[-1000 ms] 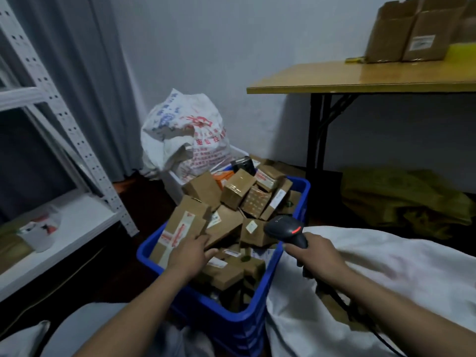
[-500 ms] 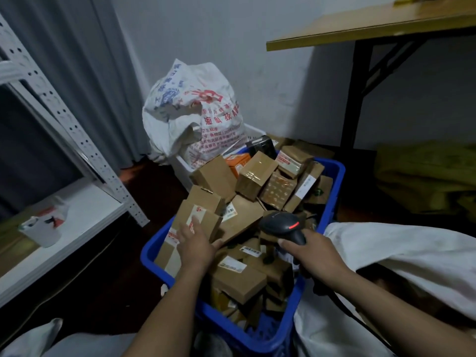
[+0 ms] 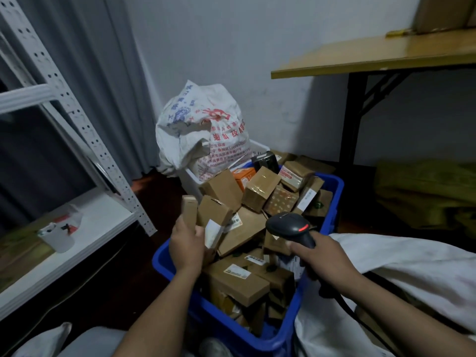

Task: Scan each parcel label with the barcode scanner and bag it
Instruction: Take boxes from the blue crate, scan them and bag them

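Observation:
A blue crate (image 3: 334,191) on the floor is heaped with several small brown cardboard parcels, many with white labels. My left hand (image 3: 186,243) grips a flat brown parcel (image 3: 190,212) and holds it upright above the crate's left side, narrow edge toward me. My right hand (image 3: 322,256) holds a dark barcode scanner (image 3: 289,225) by its handle over the crate's right part; a red light shows on its head. A white bag (image 3: 412,274) lies spread at the right, touching the crate.
A printed white sack (image 3: 203,130) stands in a white bin behind the crate. White metal shelving (image 3: 85,130) with a small white cup (image 3: 58,237) is at the left. A yellow-topped table (image 3: 373,57) with black legs stands at the right, olive cloth (image 3: 425,191) beneath it.
My left hand has lifted the flat parcel out of the pile and turned it upright. The scanner in my right hand has stayed over the crate. The camera has shifted.

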